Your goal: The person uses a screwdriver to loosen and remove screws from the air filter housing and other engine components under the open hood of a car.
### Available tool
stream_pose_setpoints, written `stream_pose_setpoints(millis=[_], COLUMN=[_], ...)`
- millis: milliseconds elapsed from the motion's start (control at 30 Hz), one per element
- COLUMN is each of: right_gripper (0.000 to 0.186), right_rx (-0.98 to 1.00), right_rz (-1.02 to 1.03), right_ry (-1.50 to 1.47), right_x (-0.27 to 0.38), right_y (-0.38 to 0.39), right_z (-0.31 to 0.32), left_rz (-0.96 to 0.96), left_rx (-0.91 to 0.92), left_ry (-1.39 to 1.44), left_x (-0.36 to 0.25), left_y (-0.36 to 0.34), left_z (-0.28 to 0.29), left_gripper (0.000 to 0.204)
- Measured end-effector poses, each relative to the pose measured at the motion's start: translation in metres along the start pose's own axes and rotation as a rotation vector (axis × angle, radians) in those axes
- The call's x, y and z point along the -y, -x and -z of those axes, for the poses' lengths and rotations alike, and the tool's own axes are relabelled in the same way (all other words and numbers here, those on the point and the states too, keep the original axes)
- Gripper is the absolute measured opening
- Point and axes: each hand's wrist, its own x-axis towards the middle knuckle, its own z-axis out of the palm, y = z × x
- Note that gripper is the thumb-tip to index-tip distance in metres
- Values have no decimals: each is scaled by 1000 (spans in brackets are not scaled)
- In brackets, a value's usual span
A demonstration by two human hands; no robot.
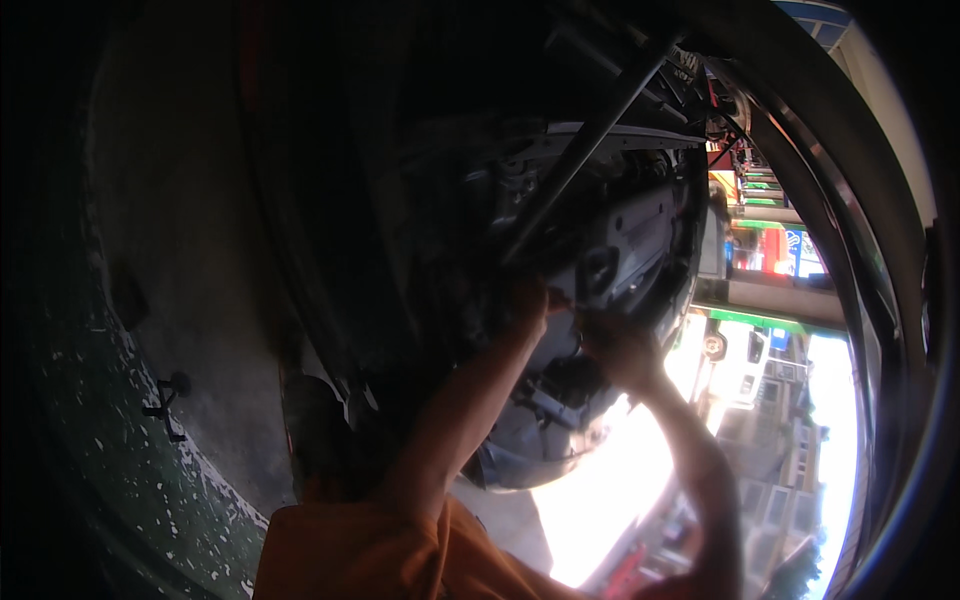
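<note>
Both my arms reach into the dark engine bay of a car. My left hand (537, 302) is beside the grey engine cover (643, 232), close to its lower end. Shadow hides most of its fingers, so I cannot tell what it holds. Just to the right, my right hand (622, 352) is closed, its fingers curled in toward the left hand. Whatever it grips is too dark to make out. The two hands nearly meet over the engine parts.
A dark rod (598, 140) slants across the engine bay above my hands. The raised hood (835, 190) curves along the right. Car bodywork (310, 280) runs down the left, beside a grey and worn green floor (150, 480). Bright daylight and a parked white vehicle (735, 355) show at right.
</note>
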Motion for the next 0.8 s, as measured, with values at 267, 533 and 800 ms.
stream_pose_setpoints(millis=[267, 533, 800], right_gripper=[26, 32, 28], right_rx=[241, 71, 149], right_rz=[-247, -92, -261], right_ry=[-318, -349, -182], right_x=[-50, -26, -32], right_y=[2, 13, 16], right_z=[-35, -31, -41], left_rz=[-47, -63, -74], left_rx=[-171, -131, -105], left_ry=[72, 6, 39], left_x=[8, 6, 3], left_y=[0, -5, 1], left_z=[8, 9, 11], left_gripper=[21, 19, 17])
